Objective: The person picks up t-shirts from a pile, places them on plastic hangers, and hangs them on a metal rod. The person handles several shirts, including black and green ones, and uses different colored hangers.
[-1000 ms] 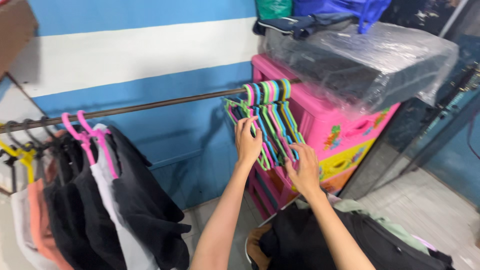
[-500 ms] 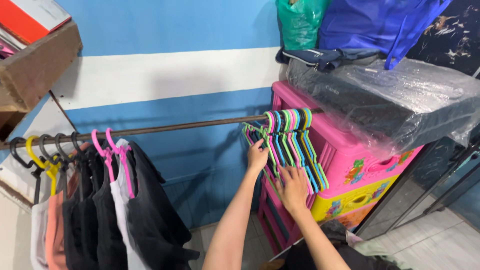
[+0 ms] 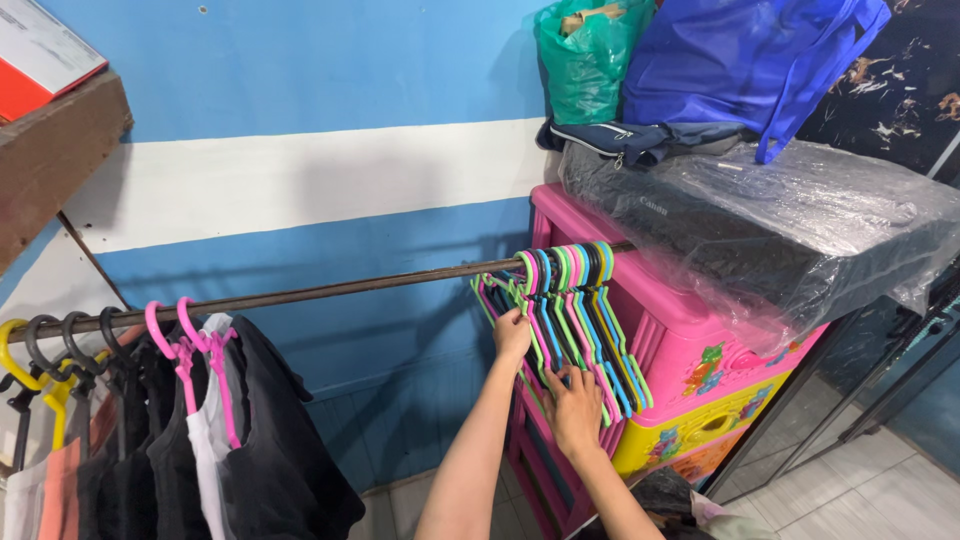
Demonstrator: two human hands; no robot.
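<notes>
A bunch of empty plastic hangers (image 3: 575, 310), pink, green, blue and black, hangs at the right end of a brown metal rail (image 3: 320, 293). My left hand (image 3: 512, 335) grips the leftmost hangers of the bunch near their shoulders. Lower down, my right hand (image 3: 572, 405) presses against the hangers' bottom parts with fingers spread into them. Both forearms reach up from the bottom of the view.
Dark and white clothes (image 3: 200, 440) hang on pink, black and yellow hangers at the rail's left end. A pink and yellow plastic drawer unit (image 3: 690, 370) stands right, topped by a plastic-wrapped black device (image 3: 780, 235), a blue bag (image 3: 735, 60) and a green bag (image 3: 585, 60). A cardboard box (image 3: 50, 150) juts out upper left.
The view has tilted up, then shifted slightly. My left hand climbed higher on the bunch's left side; my right hand moved left and lower along the hangers.
</notes>
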